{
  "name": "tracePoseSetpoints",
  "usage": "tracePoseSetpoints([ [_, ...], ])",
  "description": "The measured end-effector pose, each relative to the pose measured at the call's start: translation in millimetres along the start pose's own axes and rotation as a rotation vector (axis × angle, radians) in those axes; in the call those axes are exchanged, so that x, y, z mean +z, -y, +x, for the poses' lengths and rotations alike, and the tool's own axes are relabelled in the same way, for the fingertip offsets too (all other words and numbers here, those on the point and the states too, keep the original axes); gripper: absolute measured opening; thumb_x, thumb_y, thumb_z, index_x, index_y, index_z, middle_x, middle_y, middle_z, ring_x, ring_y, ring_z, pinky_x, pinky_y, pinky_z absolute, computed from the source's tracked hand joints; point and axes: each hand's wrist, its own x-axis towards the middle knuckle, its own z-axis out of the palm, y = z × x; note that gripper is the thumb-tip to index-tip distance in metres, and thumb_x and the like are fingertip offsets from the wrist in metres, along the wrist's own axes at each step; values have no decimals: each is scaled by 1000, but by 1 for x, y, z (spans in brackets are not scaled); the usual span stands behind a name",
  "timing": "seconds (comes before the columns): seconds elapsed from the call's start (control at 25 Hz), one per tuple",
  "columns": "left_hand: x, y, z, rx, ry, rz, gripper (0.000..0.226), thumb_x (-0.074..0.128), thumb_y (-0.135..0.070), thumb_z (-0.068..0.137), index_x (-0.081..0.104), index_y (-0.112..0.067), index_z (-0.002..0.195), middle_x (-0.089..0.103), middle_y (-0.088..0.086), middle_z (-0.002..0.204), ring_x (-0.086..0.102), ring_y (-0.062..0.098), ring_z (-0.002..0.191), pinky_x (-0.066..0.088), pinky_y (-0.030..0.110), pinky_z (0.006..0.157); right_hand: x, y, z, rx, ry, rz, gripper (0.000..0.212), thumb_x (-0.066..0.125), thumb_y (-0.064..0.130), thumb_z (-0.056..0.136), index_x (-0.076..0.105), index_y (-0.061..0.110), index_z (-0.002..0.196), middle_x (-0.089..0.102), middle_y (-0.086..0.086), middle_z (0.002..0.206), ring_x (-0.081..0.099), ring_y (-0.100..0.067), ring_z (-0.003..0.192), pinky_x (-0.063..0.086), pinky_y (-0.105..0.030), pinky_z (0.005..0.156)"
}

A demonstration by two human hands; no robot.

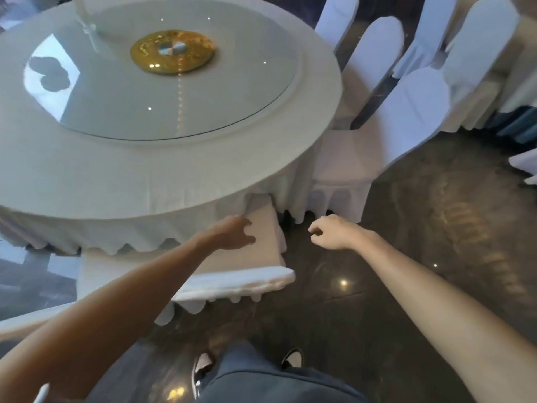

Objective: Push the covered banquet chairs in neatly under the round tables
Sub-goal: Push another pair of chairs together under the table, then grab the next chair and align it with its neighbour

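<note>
Looks like we're mid-way on one chair here. The covered chair (232, 269) right in front of the person is partly under the near edge of the round table (145, 175), with the front of its seat tucked beneath the scalloped tablecloth and the rest sticking out toward the shoes. The left hand (232, 232) rests on the seat by its right edge, fingers loosely curled and a bit apart, not gripping anything. The right hand (331, 231) hangs over bare floor (421, 213) just beside the seat, fingers curled in loosely, holding nothing.

My guess at the next move: get both hands on the chair and shove it straight in so it sits square to the table edge.

Another covered chair (386, 126) at the table's right edge looks pushed in already.

No containers anywhere, just the glass turntable (116, 91) with its gold centre disc (173, 50).
</note>
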Motion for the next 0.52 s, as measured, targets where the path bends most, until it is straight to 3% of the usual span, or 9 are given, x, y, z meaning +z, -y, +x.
tracePoseSetpoints([
  [0.12,1,-72,34,-13,-23,-4,64,63,-45,91,43,-20,147,50,7,145,52,26,127,45,38,102,-31,-67,4,50,-18,-27,36,49,37,83,66,16,109,67,-5,113,63,-29,97,53,-44,85],
  [0.28,-12,-155,99,-2,-11,-1,51,62,-45,87,57,-20,131,62,6,128,61,27,112,52,39,92,-73,-157,22,91,-14,-30,37,49,36,83,65,25,115,63,-2,121,62,-28,102,53,-46,88],
  [0.52,-37,-274,240,-17,34,-54,60,61,-46,86,50,-20,138,60,4,133,59,26,117,47,36,93,-153,-299,93,103,-9,-103,47,51,32,86,58,23,132,58,-5,135,57,-29,118,49,-42,96],
])
